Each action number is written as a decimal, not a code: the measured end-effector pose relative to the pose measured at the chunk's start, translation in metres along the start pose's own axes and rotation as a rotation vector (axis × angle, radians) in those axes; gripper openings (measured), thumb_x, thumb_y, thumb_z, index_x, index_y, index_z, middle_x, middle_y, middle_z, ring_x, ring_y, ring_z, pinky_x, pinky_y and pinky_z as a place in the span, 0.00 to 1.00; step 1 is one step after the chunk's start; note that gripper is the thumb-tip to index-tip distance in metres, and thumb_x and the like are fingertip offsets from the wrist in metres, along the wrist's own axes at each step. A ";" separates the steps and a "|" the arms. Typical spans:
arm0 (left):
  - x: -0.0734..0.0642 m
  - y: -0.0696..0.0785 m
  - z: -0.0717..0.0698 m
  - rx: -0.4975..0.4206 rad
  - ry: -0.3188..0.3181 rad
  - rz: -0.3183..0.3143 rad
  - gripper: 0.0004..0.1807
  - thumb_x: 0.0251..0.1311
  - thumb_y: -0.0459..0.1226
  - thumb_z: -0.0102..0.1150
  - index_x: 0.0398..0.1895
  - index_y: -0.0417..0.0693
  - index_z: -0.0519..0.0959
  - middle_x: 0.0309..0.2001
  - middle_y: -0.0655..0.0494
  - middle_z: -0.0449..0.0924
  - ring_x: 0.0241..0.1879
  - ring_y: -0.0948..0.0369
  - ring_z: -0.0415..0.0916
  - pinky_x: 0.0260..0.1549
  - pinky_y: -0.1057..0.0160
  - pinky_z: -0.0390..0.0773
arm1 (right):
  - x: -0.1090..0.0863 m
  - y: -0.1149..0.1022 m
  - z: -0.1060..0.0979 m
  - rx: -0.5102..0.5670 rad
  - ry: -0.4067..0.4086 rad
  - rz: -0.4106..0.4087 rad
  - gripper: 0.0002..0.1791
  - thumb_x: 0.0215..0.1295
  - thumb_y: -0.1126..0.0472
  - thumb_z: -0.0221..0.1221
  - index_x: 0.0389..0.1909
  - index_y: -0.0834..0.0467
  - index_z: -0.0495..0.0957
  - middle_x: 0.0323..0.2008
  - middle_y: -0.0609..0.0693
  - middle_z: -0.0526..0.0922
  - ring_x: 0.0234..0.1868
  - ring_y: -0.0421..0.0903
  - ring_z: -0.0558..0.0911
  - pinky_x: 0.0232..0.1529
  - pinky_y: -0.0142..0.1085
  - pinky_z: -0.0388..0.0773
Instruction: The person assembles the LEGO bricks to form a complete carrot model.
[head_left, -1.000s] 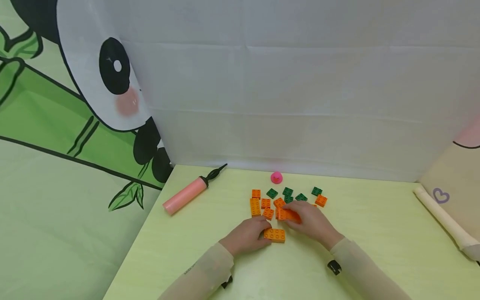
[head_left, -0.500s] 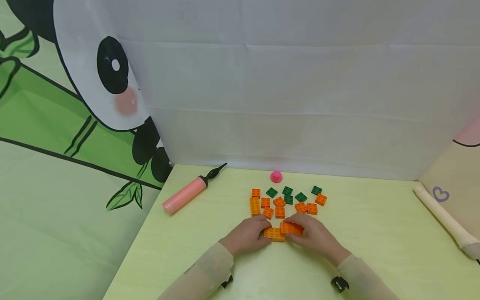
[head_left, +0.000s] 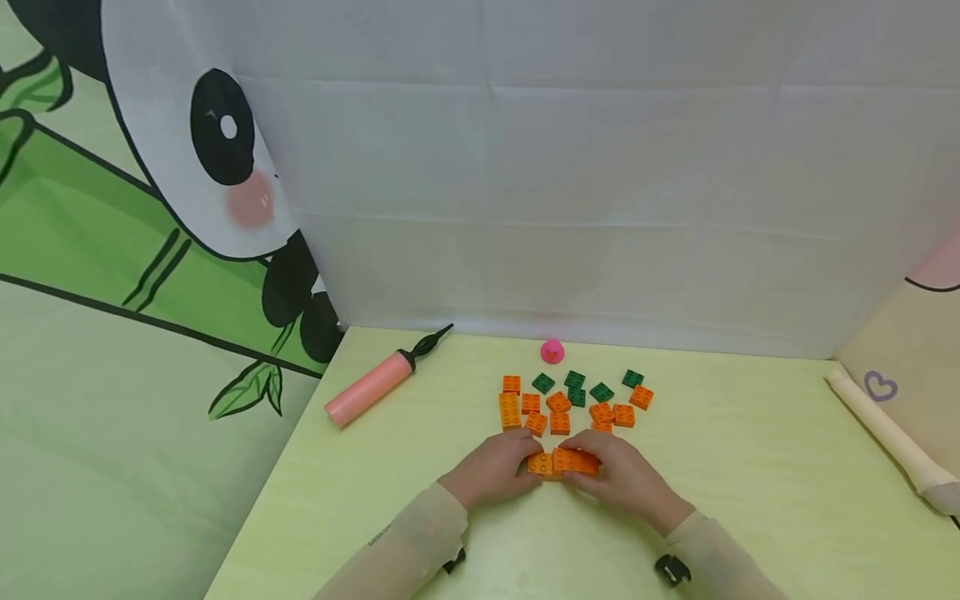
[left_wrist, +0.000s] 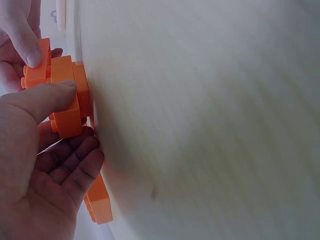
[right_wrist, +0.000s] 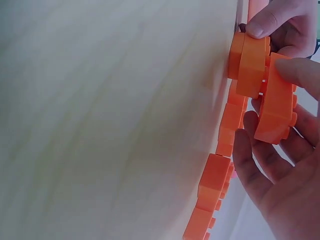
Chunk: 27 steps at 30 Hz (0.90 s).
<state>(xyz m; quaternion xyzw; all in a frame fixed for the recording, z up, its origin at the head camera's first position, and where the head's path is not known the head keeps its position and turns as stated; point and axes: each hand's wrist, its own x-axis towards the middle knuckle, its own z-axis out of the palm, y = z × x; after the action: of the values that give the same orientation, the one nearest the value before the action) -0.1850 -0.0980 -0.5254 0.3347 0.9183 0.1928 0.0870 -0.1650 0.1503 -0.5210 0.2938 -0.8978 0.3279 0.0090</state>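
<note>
My left hand (head_left: 495,471) pinches a light orange toy building brick (head_left: 540,465) low over the table, thumb on its near side. In the left wrist view, another orange brick (left_wrist: 83,90) sits beneath that light orange brick (left_wrist: 65,92). A deeper orange long brick (head_left: 576,461) is pinched by my right hand (head_left: 626,479). It overlaps the top of the left-hand brick, offset to the right. Seen from the right wrist, this upper brick (right_wrist: 277,100) lies right at the studs of the one below and looks slightly angled to it.
Beyond the hands lie several loose orange bricks (head_left: 559,423) and several green bricks (head_left: 602,392). A pink rubber duck (head_left: 552,352) stands behind them. At the back left is a pink hand pump (head_left: 371,388) with a black nozzle. A white cloth (head_left: 570,208) hangs behind the table.
My right hand has brought its long orange brick nearer and left, onto the brick in my left hand. Orange bricks it covered now show. My left hand has stayed in place.
</note>
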 end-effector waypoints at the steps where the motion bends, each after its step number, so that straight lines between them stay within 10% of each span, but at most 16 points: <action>1: 0.000 0.000 0.000 0.002 -0.001 -0.001 0.17 0.67 0.47 0.70 0.54 0.51 0.84 0.50 0.63 0.81 0.48 0.65 0.77 0.56 0.66 0.76 | 0.000 0.000 0.000 0.001 -0.002 -0.001 0.18 0.64 0.55 0.74 0.54 0.52 0.85 0.49 0.41 0.86 0.49 0.44 0.83 0.54 0.47 0.82; 27: 0.000 0.000 -0.001 0.012 -0.007 0.008 0.17 0.68 0.48 0.69 0.55 0.51 0.85 0.50 0.64 0.81 0.48 0.65 0.77 0.56 0.67 0.76 | 0.010 -0.001 -0.002 0.005 -0.075 0.018 0.18 0.63 0.54 0.74 0.52 0.53 0.85 0.50 0.42 0.86 0.50 0.44 0.83 0.55 0.47 0.81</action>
<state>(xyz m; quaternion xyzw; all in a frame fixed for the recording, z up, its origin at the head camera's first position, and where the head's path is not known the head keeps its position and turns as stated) -0.1857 -0.0982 -0.5250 0.3397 0.9177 0.1865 0.0873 -0.1730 0.1458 -0.5164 0.2978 -0.8994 0.3188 -0.0284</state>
